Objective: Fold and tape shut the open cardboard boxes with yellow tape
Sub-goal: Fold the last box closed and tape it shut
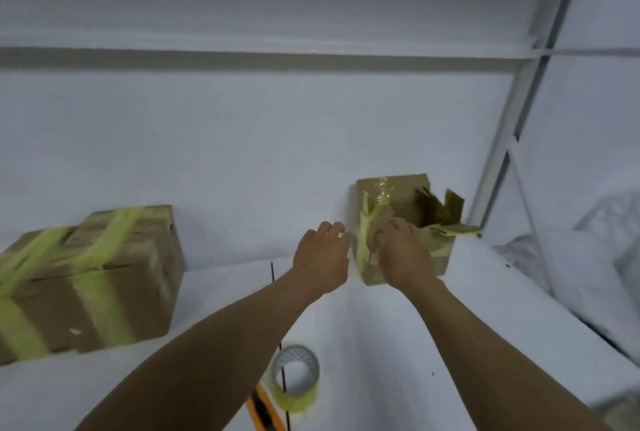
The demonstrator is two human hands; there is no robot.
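Far right of surface: small cardboard box, upright, mouth upward, flaps splayed. Left hand just beside it, fingers loose, empty. Right hand on front flap, grip unclear. Tape roll nearer.

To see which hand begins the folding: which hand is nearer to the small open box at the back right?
Right. The right hand is over the front flap of the small open box; the left hand hovers just left of the box.
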